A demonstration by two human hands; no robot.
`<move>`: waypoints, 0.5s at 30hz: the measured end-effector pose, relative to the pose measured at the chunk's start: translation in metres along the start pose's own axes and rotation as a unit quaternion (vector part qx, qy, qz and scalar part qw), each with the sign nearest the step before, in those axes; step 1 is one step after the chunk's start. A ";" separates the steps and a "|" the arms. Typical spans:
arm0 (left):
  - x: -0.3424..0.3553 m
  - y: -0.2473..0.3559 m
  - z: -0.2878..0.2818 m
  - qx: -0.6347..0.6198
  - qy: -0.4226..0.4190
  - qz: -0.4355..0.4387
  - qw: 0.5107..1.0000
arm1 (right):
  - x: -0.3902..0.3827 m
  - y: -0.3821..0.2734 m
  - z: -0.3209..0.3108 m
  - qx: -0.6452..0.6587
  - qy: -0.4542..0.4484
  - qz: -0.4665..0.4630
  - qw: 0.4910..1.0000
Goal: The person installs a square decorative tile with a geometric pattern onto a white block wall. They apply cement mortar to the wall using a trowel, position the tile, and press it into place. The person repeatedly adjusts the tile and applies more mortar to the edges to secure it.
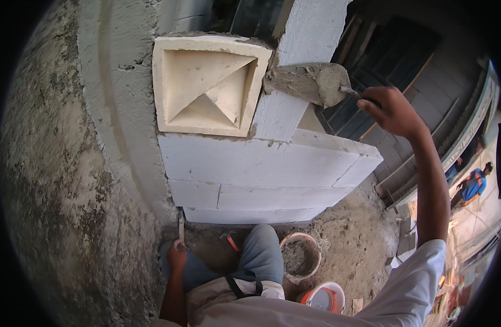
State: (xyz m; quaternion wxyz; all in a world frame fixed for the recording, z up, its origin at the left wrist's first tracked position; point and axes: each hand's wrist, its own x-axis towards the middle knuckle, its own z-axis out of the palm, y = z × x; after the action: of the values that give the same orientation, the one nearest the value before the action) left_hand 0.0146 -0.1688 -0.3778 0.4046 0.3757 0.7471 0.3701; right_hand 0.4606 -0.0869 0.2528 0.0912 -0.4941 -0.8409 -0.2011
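Note:
My right hand (395,111) is closed round the handle of a trowel (310,83), raised at the right of the wall. Wet grey mortar coats its blade, which lies against the joint between a cream square ventilation block (199,82) and the pale upright block (286,111) beside it. The ventilation block rests on a low wall of white lightweight blocks (250,163). Low at the left, my left hand (177,256) is closed on a thin, pale flat strip (181,224) that points up toward the wall's foot; its kind is unclear.
A bucket of mortar (300,256) stands right of my knee, with a second bucket (325,298) holding liquid nearer me. A hammer-like tool with an orange handle (232,243) lies by the wall. Rough masonry (60,191) rises at left. A person in blue (472,184) stands far right.

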 end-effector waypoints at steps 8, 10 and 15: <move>0.006 -0.026 -0.010 -0.011 0.004 0.048 0.999 | -0.046 -0.050 0.033 0.000 0.072 0.132 0.989; 0.008 -0.022 -0.009 -0.014 -0.001 0.047 0.999 | -0.073 -0.074 0.076 0.030 0.204 0.195 0.959; 0.012 -0.016 0.000 0.024 -0.042 0.041 0.998 | -0.080 -0.134 0.200 0.407 0.234 0.307 0.828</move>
State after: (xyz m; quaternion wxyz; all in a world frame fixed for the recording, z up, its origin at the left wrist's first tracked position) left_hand 0.0059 -0.1657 -0.3956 0.4111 0.4309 0.7218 0.3526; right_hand 0.3928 -0.1230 0.0108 0.5349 -0.5834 -0.6048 0.0883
